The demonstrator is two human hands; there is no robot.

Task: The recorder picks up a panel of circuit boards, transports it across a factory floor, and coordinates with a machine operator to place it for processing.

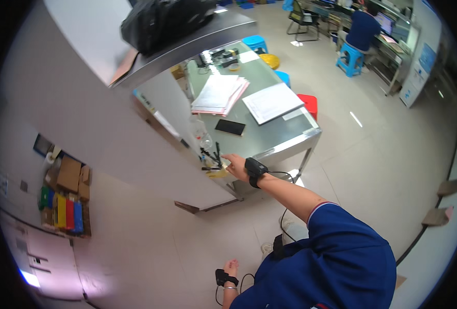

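My right hand (235, 166) reaches over the near corner of a green-topped metal table (280, 135). Its fingers are partly stretched out and apart, beside several upright black pens (217, 153) at the table's left edge; whether a fingertip touches one is too small to tell. Something yellow (218, 173) lies under the pens. A clear plastic bottle (202, 136) is just behind them. Farther back on the tabletop are a dark phone (230, 127), a stack of papers (217, 95) and a white folder (272, 103). Low at my side hangs my left hand (231, 268), its fingers too small to make out.
A white partition (161, 134) borders the table on the left. Above it, a black plastic bag (166, 26) rests on a metal shelf (202, 38). A red stool (308, 104) and blue stools stand beyond the table. At the back right, a person (364, 30) sits on a blue stool.
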